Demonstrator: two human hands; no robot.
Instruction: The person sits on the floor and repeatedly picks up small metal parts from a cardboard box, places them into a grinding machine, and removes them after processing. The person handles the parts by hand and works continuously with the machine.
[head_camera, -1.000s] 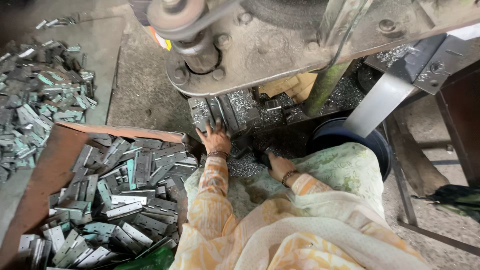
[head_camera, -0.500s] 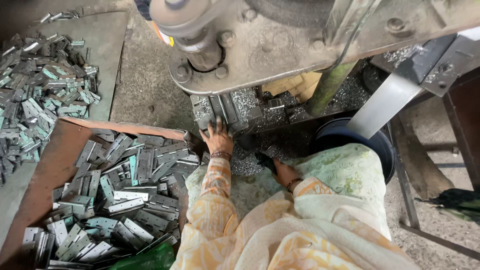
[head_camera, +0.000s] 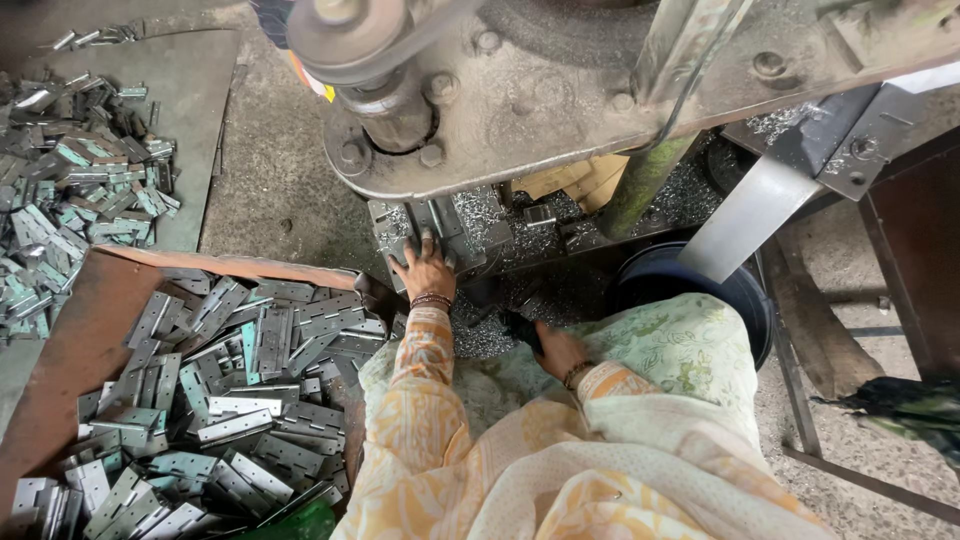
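My left hand (head_camera: 425, 270) rests with fingers spread on a flat metal hinge piece (head_camera: 443, 222) lying on the bed of a heavy press machine (head_camera: 520, 110). Lower down, my right hand (head_camera: 556, 350) reaches into the dark gap under the press bed, among metal shavings (head_camera: 480, 335); its fingertips are hidden, so I cannot tell whether it holds anything. Both arms wear orange patterned sleeves and wrist bangles. A pale green floral cloth (head_camera: 670, 350) covers my lap.
A rusty tray (head_camera: 80, 340) at the left holds several grey metal hinges (head_camera: 250, 380). More hinges (head_camera: 70, 190) are heaped on the floor at the far left. A dark round bucket (head_camera: 660, 280) stands under the press, beside a slanted metal chute (head_camera: 745, 215).
The view has shifted slightly. My left hand stays on the press bed; my right hand has slid a little further left under the bed.
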